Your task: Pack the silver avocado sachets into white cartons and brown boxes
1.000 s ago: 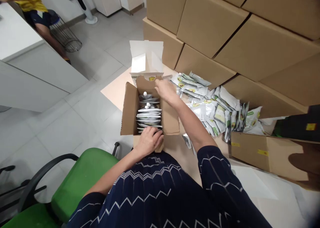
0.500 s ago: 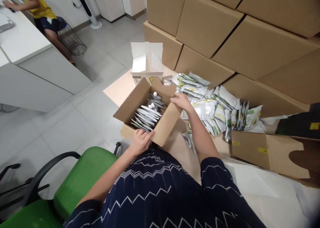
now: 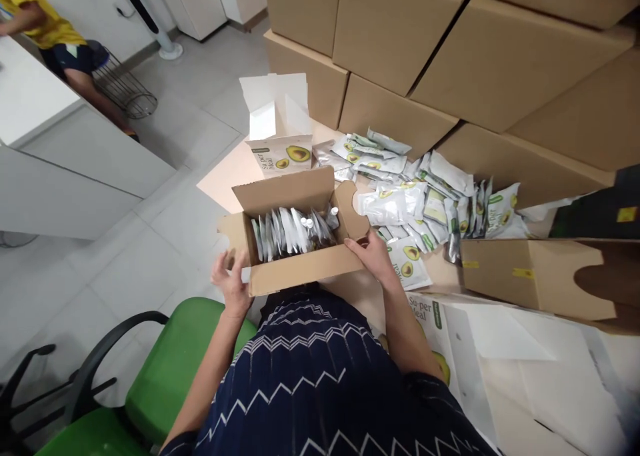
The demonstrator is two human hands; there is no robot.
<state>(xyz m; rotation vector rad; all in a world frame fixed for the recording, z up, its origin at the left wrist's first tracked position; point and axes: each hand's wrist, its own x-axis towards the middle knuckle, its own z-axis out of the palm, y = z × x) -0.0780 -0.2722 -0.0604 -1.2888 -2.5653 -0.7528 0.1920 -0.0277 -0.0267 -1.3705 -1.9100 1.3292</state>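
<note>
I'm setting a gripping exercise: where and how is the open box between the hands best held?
Probably the two short ends, left hand and right hand from opposite sides: the box is longer than wide, pouches line its length, and spread flaps look flimsy.

Wearer's two hands (image 3: 373, 255), one pouch-filled box (image 3: 305, 271), three white caps (image 3: 335, 211), one green chair (image 3: 167, 366)

The open carton (image 3: 305, 273) conceals the lower portions of the pouches (image 3: 287, 231); the view edge truncates the co-worker (image 3: 56, 31), far left, and stacked cartons (image 3: 395, 36), far right
</note>
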